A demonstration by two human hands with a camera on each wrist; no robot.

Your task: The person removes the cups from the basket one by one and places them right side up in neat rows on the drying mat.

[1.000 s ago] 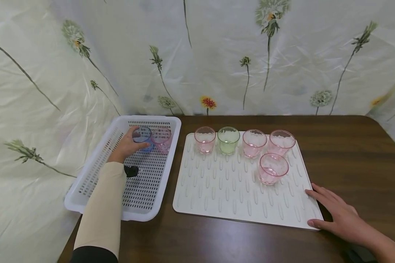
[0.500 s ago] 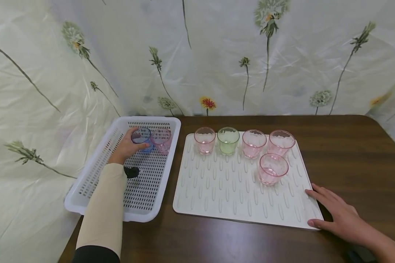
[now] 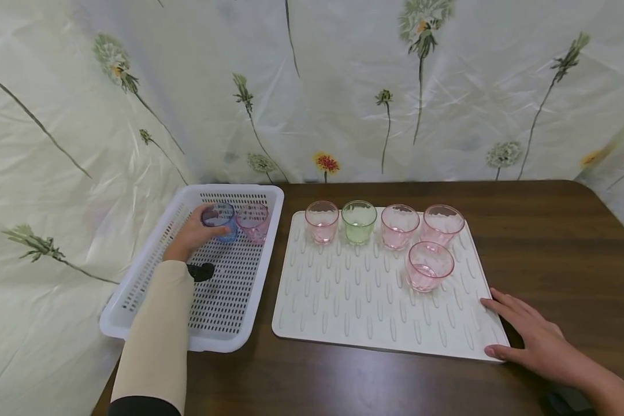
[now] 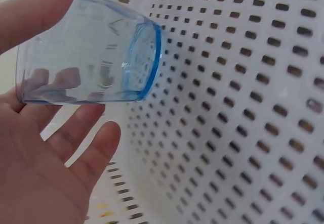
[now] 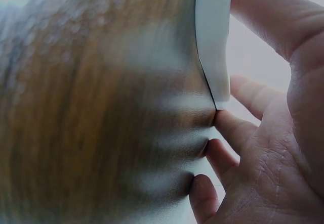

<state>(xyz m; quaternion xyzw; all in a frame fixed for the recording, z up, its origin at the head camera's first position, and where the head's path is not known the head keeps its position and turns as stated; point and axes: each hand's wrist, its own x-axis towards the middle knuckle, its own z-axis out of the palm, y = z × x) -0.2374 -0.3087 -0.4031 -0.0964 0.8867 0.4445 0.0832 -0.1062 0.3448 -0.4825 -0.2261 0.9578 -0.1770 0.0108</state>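
Note:
In the head view my left hand (image 3: 190, 234) is inside the white basket (image 3: 267, 263), gripping a blue glass (image 3: 230, 230) by its sides. The left wrist view has the thumb on one side of this blue glass (image 4: 101, 57) and fingers on the other, its base toward the perforated basket floor. Just right of it in the basket stands a pink glass (image 3: 253, 222). My right hand (image 3: 538, 341) rests at the right edge of a white ridged mat (image 3: 343, 289), thumb and forefinger touching it. Seen from the right wrist, its fingers reach along the mat's edge (image 5: 215, 42).
Along the mat's back stand a pink glass (image 3: 322, 222), a green glass (image 3: 359, 222) and two more pink glasses. Another pink glass (image 3: 429, 267) stands in front of them. The dark wooden table (image 3: 530, 231) ends at a flowered curtain (image 3: 343, 92).
My left hand has shifted slightly left with the blue glass, away from the pink glass beside it. My right hand has stayed at the mat's edge.

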